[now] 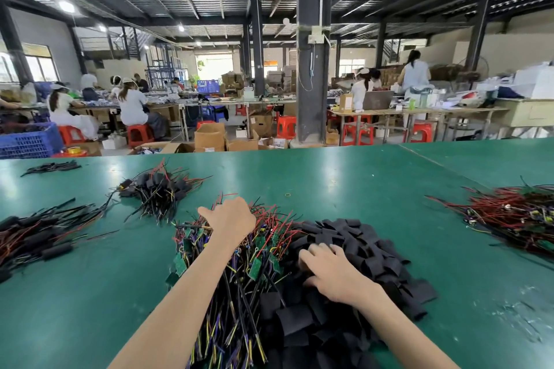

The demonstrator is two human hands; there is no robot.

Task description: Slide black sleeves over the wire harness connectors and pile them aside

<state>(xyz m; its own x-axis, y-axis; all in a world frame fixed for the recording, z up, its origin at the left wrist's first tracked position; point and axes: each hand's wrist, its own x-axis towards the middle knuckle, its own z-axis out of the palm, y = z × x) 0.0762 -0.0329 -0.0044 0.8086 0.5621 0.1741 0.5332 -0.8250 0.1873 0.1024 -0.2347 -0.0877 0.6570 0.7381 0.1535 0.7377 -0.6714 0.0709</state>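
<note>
Head view puts a broad green table (374, 189) in front of you, its smooth mat catching the ceiling lights. Straight ahead lies the wire harness heap (239, 293), a bristling tangle of thin red, black, yellow and purple leads. Touching its right side is the mound of black sleeves (359, 237), short, flat, matte tubes lying every way. To your left sit two sleeved piles (162, 189), with thin wires poking out of soft black casings. Far right, well apart, lies another loose red-wired bundle (515, 219). Your left hand (230, 219) reaches into the far end of the harness heap, fingers hidden, so I cannot tell its grip. Your right hand (332, 272) rests on the sleeves, fingertips buried; a pinch cannot be told. Small green circuit boards (180, 263) stud the harnesses.
</note>
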